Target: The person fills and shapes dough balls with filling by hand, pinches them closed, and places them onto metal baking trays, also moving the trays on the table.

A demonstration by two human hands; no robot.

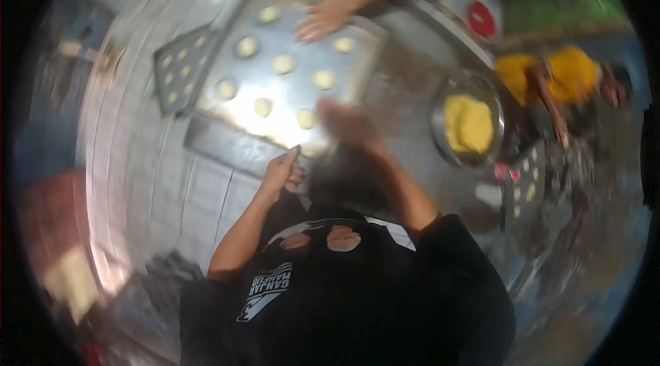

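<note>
A large metal baking tray (300,41) carries several flat, pale-yellow dough rounds (283,64), set apart from each other. My left hand (280,172) is closed at the tray's near edge, with the thumb on the rim and the fingers curled below it. Smeared by motion, my right hand (346,124) hovers by the near right corner, close to one dough round (306,118). Its fingers do not show clearly. Another person's hand (323,19) lies flat, fingers spread, at the tray's far side.
A metal bowl (501,122) of yellow dough (469,124) stands on the metal table (405,101) at right. Smaller dark trays with dough pieces lie at left (167,94) and right (519,191). A person in yellow (572,76) is at far right.
</note>
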